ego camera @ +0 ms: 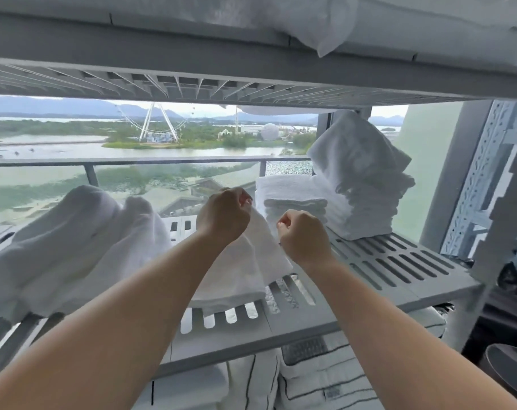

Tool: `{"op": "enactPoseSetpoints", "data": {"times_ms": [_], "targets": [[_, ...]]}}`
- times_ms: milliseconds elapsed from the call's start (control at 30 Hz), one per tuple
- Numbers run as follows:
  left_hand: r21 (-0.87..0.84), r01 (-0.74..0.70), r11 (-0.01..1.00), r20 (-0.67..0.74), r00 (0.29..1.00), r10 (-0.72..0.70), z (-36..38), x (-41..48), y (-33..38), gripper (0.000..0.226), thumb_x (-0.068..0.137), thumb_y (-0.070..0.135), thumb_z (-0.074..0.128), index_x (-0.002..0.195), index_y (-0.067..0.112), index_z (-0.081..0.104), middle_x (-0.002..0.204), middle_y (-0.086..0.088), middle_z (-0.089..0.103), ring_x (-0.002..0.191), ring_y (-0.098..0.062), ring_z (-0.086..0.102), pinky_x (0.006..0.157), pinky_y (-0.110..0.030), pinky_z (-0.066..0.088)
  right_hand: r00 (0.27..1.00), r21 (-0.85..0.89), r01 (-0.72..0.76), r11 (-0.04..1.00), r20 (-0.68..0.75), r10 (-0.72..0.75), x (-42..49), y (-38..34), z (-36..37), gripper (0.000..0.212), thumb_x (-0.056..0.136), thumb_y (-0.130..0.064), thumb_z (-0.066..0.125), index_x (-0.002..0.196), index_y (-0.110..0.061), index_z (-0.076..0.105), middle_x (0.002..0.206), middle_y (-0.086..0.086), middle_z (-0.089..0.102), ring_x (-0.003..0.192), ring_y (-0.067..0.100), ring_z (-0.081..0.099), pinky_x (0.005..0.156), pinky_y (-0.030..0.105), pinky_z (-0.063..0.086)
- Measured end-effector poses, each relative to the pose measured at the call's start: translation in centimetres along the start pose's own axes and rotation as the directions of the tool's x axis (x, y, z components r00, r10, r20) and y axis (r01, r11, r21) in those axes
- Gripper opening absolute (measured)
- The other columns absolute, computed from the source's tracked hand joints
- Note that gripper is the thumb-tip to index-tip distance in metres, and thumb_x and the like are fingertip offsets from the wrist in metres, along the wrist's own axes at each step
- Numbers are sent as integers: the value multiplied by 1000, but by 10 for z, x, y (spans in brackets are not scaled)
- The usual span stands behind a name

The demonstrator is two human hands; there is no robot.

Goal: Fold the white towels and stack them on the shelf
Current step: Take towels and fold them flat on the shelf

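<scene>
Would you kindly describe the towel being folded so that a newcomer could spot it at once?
On the slatted grey shelf before the window, look between the loose heap on the left and the folded stacks on the right. The towel there is the only one raised off the shelf, its top corner held by the left hand, the right hand gripping its edge.

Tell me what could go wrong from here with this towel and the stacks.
The tall stack on the shelf is uneven, its top towels tilted; adding more may topple it.
The unfolded heap overhangs the shelf's front edge and might slide off.
The left hand pinches the towel; whether the right hand grips it is unclear, so the fold may go crooked.
</scene>
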State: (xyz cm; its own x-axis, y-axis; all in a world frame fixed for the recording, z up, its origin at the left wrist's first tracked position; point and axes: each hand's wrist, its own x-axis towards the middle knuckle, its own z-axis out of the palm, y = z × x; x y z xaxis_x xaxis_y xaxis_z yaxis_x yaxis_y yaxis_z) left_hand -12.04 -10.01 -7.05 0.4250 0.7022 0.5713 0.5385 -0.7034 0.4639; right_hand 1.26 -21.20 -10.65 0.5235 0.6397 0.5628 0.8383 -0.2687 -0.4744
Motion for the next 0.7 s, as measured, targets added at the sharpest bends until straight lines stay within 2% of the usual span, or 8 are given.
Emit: {"op": "enactPoseSetpoints", "data": {"times_ms": [67,200,333,433,567,633,700], "targets": [[5,-17,1000,-4,1000,17,13,8,14,20,96,35,51,102,29,69,109,2,70,102,-24,63,82,-36,52,999,-8,12,1000,-52,-12,7,15,-10,16,91,-19,54,89,-13,69,87,6,66,88,23,59,71,29,44],[-20,-32,999,10,999,32,44,27,47,21,94,36,50,103,30,68,107,4,69,98,-22,63,85,-38,53,982,-43,62,997,-173,-69,31,53,-32,16,92,-19,54,94,-12,68,94,8,63,95,24,54,79,30,44],[-41,8,999,16,1000,-7,84,52,88,23,94,37,50,106,29,67,108,6,69,98,-20,63,85,-39,54,959,-48,120,992,-252,-128,66,101,-59,14,92,-23,55,95,-16,67,98,6,64,96,24,56,88,37,46],[-92,74,993,31,997,-72,117,74,116,25,95,39,52,112,27,65,109,4,72,101,-22,63,86,-36,51,934,-23,161,987,-319,-160,97,139,-81,13,91,-24,57,93,-16,66,95,7,65,94,26,58,87,40,48],[-161,167,973,7,986,-168,154,106,150,36,94,43,54,125,24,60,109,-5,73,103,-27,64,78,-32,42,877,-11,206,978,-442,-190,135,182,-109,15,93,-26,58,92,-13,66,92,8,66,93,27,60,86,40,50],[-217,226,950,-3,973,-232,169,120,163,43,93,44,56,130,21,57,113,-7,70,99,-27,62,78,-31,44,830,-31,228,973,-517,-211,152,198,-119,14,92,-25,58,92,-13,66,93,8,65,96,28,60,87,40,50],[-326,314,892,28,946,-323,182,132,173,51,92,43,60,136,18,52,117,-11,66,97,-28,64,84,-37,55,823,-27,226,974,-529,-206,172,211,-125,16,91,-29,57,95,-15,65,98,7,65,100,28,59,88,40,48]]}}
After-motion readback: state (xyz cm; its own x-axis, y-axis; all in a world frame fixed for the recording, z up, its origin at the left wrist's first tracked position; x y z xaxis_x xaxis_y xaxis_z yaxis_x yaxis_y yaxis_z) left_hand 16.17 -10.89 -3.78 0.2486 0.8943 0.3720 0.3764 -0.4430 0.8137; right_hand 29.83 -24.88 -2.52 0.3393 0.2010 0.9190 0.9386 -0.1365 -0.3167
